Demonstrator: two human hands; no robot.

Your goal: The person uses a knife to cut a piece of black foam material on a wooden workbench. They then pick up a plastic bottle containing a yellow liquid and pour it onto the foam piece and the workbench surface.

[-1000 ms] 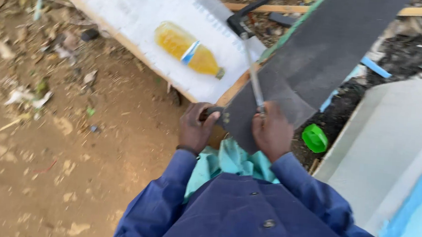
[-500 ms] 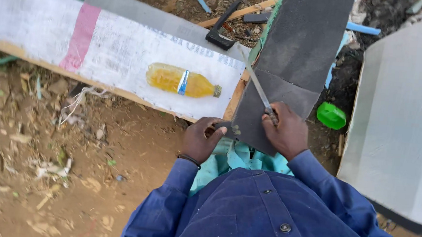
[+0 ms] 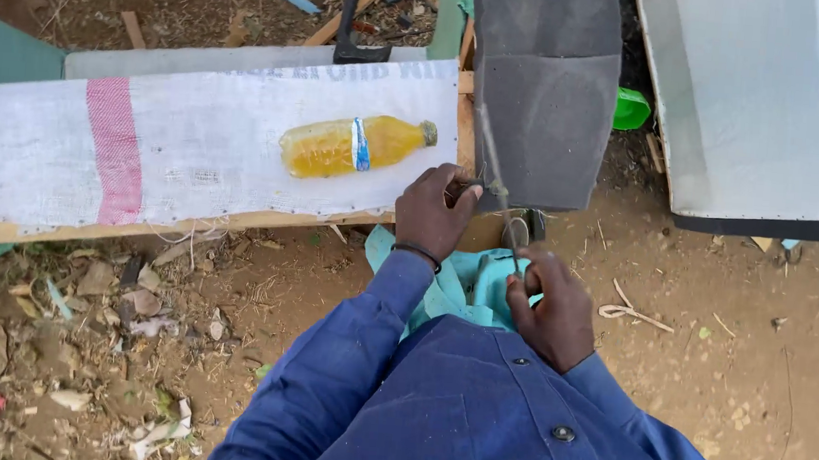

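The fingers [image 3: 452,190] of the left hand [image 3: 433,212] are curled and pressed together at the near edge of a dark grey sheet [image 3: 545,95], close to the lower end of a thin, narrow blade [image 3: 493,164] that is blurred; whether they pinch the blade or the sheet cannot be told. The fingers [image 3: 519,292] of the right hand [image 3: 551,309] are pinched together around something small just below the sheet, its kind not being clear. The dark grey sheet is laid over the right end of a long wooden plank [image 3: 235,218] that is covered with white woven sacking bearing a pink stripe [image 3: 116,149]. A plastic bottle of yellow liquid [image 3: 353,146] is seen lying on its side on the sacking, just left of the left hand. A turquoise cloth [image 3: 454,287] is seen between the two hands, above blue sleeves. A green cap-like object [image 3: 630,109] lies beside the sheet's right edge, and a large white panel [image 3: 760,102] is set on the bare earth further right.
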